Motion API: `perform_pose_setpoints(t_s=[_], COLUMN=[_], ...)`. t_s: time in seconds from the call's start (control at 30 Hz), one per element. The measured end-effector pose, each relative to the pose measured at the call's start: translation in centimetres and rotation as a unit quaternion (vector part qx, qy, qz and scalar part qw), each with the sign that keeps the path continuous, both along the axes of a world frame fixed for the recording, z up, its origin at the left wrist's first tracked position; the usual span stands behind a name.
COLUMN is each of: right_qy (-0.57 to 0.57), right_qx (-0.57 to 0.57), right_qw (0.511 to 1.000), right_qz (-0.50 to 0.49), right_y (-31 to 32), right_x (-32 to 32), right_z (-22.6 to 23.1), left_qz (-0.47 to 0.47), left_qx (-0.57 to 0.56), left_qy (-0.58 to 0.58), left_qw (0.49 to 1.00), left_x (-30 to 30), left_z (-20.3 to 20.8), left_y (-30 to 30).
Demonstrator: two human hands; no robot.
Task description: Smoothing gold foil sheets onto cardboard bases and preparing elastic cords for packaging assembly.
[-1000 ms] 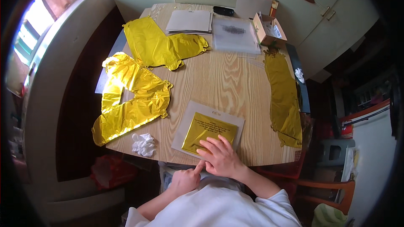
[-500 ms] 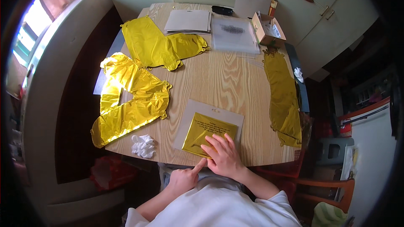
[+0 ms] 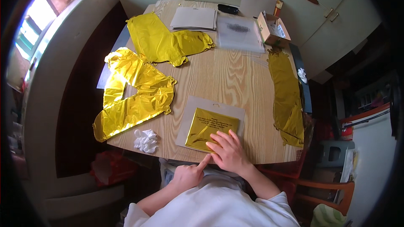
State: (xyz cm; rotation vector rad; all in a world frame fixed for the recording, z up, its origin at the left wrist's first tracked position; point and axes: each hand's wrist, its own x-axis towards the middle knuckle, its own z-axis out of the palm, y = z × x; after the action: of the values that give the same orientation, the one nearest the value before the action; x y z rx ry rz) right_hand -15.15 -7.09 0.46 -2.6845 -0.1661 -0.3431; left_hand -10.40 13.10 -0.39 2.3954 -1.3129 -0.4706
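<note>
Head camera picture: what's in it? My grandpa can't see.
A person's right hand touches a folded gold foil packet lying on a pale card, the left hand, index finger out, close by. Around them on a wooden table are larger gold foil pieces and a crumpled white bundle.

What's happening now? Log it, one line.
right hand: over folded gold foil | left hand: index finger extended | foil: on grey card

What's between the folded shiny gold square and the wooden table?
A flat grey card: the folded gold square lies on it, and the card's edges show against the wooden table in the head view.
</note>
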Motion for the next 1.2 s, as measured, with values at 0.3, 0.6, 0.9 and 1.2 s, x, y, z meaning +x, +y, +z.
perform_pose_setpoints(t_s=[0.3,0.6,0.9,1.2], right_qy=[-0.002,0.001,-0.015,-0.037], right_qx=[-0.027,0.012,0.008,-0.004], right_qw=[0.999,1.000,1.000,0.998], right_qz=[0.038,0.025,-0.015,-0.053], right_y=[-1.8,-2.6,-4.6,-5.4], right_x=[-1.7,-2.9,-5.7,-6.1], right_z=[-1.0,-1.4,-1.5,-1.1], left_qz=[-0.032,-0.072,-0.067,-0.073], left_qx=[-0.207,-0.021,-0.004,-0.042], left_qy=[-0.111,-0.121,-0.134,-0.142], left_qw=[0.972,0.990,0.989,0.986], left_x=[2.4,5.6,5.7,6.6], left_z=[1.9,0.2,0.4,0.7], left_y=[-1.0,-0.1,1.5,2.0])
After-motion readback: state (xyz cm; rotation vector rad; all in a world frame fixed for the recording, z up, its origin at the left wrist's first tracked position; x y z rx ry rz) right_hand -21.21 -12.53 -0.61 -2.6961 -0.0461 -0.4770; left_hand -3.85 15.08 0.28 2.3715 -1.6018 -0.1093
